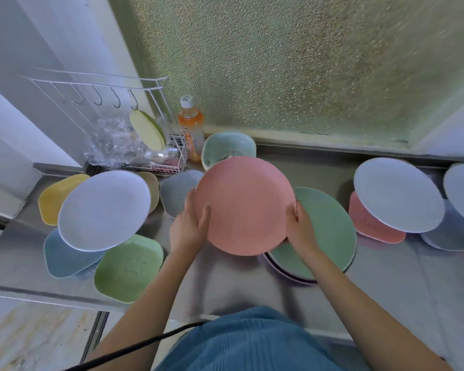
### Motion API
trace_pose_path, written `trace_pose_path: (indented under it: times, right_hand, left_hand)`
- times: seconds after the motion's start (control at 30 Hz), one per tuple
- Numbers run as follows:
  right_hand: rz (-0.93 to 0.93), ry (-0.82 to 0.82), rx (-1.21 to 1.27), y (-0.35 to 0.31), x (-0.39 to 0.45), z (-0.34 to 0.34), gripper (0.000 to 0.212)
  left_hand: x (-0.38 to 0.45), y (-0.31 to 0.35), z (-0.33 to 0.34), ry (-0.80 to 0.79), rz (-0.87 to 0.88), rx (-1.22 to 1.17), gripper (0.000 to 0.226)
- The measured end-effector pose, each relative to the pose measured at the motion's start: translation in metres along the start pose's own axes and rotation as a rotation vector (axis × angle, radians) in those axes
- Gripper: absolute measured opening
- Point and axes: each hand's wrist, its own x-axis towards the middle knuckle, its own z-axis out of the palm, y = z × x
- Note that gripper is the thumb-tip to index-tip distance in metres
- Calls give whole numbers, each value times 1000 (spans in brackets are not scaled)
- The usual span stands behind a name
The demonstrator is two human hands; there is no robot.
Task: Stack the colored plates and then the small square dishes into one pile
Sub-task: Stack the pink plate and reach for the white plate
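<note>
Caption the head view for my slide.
Both hands, left hand and right hand, hold a pink plate above the green plate.

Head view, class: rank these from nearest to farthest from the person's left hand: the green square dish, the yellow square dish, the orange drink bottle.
From the left hand:
1. Green square dish, lower left, counter's front edge.
2. Orange drink bottle, straight behind, by the window.
3. Yellow square dish, far left, partly under a white plate.

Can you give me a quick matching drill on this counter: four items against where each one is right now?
Items:
1. pink plate
2. green plate
3. orange bottle
4. green square dish

Places:
A. top of the pile at right of centre
B. held in both hands
C. front left of the counter
D. at the back, beside the wire rack

Pairs: 1-B, 2-A, 3-D, 4-C
</note>
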Motion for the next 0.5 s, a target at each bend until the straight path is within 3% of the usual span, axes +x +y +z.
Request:
trace_pose_path:
  times: [0.13,0.2,0.33,0.5]
  right_hand:
    - [5,109,-61,15,-6,-60,35]
    - [-41,164,-153,26,-10,-86,39]
    - [62,166,-374,54,-12,-116,43]
    - [74,148,-545,72,-8,-132,46]
  left_hand:
    - [-10,44,35,-107,47,-10,39]
    - [-17,59,56,-197,66,10,43]
    - [-27,70,88,-313,91,63,48]
    - [-34,72,108,-365,78,322,61]
